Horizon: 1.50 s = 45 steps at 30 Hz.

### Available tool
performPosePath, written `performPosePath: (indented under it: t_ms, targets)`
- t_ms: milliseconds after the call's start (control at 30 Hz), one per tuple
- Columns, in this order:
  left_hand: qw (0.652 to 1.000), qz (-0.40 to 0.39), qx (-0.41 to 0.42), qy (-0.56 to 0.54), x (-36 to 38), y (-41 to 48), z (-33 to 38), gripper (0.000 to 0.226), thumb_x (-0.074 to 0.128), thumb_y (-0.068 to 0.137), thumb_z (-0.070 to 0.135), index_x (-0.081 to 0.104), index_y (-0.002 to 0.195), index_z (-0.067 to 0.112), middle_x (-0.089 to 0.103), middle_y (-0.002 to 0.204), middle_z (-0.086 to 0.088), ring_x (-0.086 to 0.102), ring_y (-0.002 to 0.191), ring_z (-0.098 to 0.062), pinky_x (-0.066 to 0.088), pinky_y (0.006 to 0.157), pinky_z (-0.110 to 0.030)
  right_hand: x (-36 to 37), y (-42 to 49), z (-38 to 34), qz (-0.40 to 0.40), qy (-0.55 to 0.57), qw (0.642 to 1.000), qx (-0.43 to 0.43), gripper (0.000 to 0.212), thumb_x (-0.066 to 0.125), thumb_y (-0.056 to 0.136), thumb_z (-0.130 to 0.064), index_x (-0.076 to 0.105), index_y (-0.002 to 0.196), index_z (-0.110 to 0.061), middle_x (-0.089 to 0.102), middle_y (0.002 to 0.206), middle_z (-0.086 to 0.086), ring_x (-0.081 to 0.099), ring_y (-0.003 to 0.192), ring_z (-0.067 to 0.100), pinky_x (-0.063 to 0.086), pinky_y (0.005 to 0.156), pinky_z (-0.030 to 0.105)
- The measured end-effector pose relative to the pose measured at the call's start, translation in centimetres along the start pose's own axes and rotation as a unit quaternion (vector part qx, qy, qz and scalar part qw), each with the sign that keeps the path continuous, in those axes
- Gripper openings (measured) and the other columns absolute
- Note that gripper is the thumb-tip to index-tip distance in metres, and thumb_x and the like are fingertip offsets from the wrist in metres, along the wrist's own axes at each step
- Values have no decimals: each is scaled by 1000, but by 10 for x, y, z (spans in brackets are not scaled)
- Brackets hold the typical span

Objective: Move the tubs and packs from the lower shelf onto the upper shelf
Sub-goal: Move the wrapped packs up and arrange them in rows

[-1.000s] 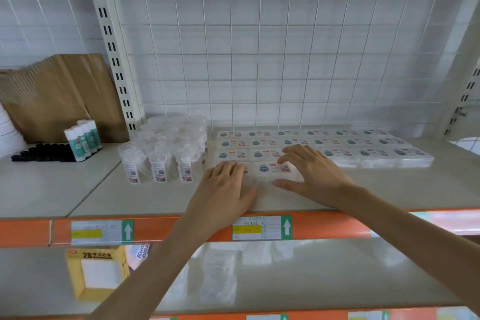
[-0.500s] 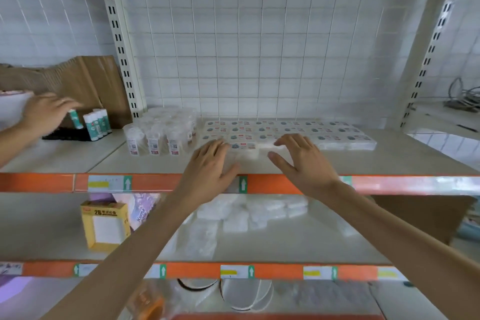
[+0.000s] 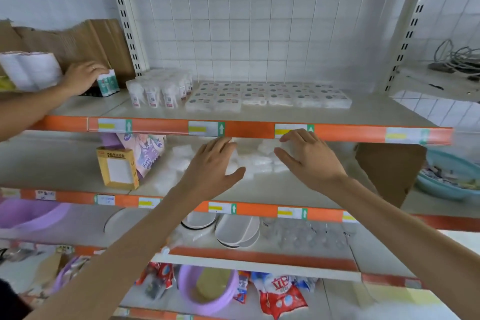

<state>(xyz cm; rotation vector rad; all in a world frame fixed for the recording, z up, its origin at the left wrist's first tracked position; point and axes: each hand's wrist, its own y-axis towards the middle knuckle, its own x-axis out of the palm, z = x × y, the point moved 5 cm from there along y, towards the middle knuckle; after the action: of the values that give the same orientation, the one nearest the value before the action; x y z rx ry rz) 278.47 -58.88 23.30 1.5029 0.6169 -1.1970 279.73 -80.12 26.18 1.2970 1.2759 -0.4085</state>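
The upper shelf [image 3: 376, 114] carries a block of clear tubs [image 3: 161, 89] at its left and rows of flat white packs [image 3: 270, 96] to their right. On the lower shelf [image 3: 298, 187] lies a heap of white packs [image 3: 259, 161]. My left hand [image 3: 210, 169] and my right hand [image 3: 309, 158] hover open in front of that heap, fingers spread, holding nothing. They are just below the upper shelf's orange edge.
Another person's hand [image 3: 83, 78] holds glue sticks [image 3: 107, 83] at the upper shelf's far left, beside cardboard [image 3: 78, 36]. A yellow box [image 3: 117, 167] and a purple pack [image 3: 145, 153] stand on the lower shelf's left. A brown box [image 3: 389, 169] sits at its right. Plates and bowls fill lower shelves.
Both my hands left the packs on the upper shelf and dropped to the lower shelf's heap. The view tilted down. Another person's hand came in at the left.
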Motion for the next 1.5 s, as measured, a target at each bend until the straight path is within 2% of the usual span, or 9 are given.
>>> performPosePath:
  t_ms: [167, 400, 533, 633, 767, 967, 1167, 1333, 1500]
  targets:
    - [999, -30, -9, -26, 43, -28, 14, 69, 34, 83, 54, 59, 128, 8, 55, 138, -9, 50, 130, -28, 39, 105, -39, 30, -31, 21, -46, -7, 999, 17, 34, 52, 97, -43, 57, 122, -20, 55, 124, -2, 48, 120, 21, 33, 94, 30]
    - [996, -67, -38, -45, 129, -20, 2, 65, 37, 87, 52, 60, 125, 4, 51, 141, -16, 46, 134, -33, 38, 107, -44, 104, -46, 56, -143, -16, 988, 49, 39, 51, 97, -39, 51, 131, -21, 49, 135, -2, 42, 127, 20, 32, 102, 33]
    - [995, -90, -45, -26, 178, 4, -15, 57, 55, 94, 37, 46, 139, 3, 34, 154, -16, 28, 145, -31, 24, 115, -40, 159, -32, 74, -189, -39, 980, 55, 47, 51, 97, -35, 42, 140, -20, 42, 143, 0, 38, 131, 22, 31, 104, 32]
    - [994, -96, -42, -15, 214, 29, -31, 58, 53, 95, 31, 38, 144, 5, 26, 158, -13, 20, 147, -26, 16, 115, -34, 201, -16, 88, -215, -56, 973, 59, 53, 51, 96, -33, 35, 144, -17, 37, 145, 2, 36, 132, 24, 30, 105, 33]
    - [993, -106, -44, 22, 248, 64, -58, 63, 54, 92, 31, 36, 145, 3, 27, 157, -17, 21, 146, -31, 16, 115, -36, 250, 12, 108, -229, -81, 968, 67, 63, 55, 92, -29, 29, 147, -13, 31, 150, 6, 31, 136, 26, 29, 106, 35]
    - [992, -115, 0, 46, 276, 109, -81, 77, 48, 97, 45, 13, 156, 8, 13, 163, -14, 13, 150, -30, 10, 118, -37, 291, 69, 127, -197, -108, 972, 67, 71, 57, 92, -23, 20, 151, -11, 12, 161, 10, 17, 145, 28, 18, 116, 38]
    - [986, -156, 35, 36, 297, 131, -90, 76, 48, 96, 49, 20, 153, 7, 10, 164, -13, 12, 151, -26, 11, 121, -35, 314, 114, 137, -185, -120, 974, 45, 72, 48, 99, -27, 5, 155, -13, -5, 164, 7, -1, 151, 23, 5, 121, 38]
    - [985, -143, 60, 80, 299, 132, -88, 76, 53, 91, 47, 29, 148, 3, 36, 150, -17, 36, 136, -34, 22, 113, -38, 329, 112, 145, -203, -136, 970, 11, 65, 45, 102, -26, 10, 156, -16, 5, 165, 5, 6, 151, 20, 4, 120, 36]
    - [980, -138, 83, 117, 295, 133, -92, 74, 55, 80, 50, 46, 137, 4, 50, 126, -18, 47, 113, -38, 31, 99, -40, 313, 109, 151, -130, -140, 982, -5, 53, 56, 96, -19, 38, 146, -17, 44, 146, 7, 37, 134, 27, 16, 111, 36]
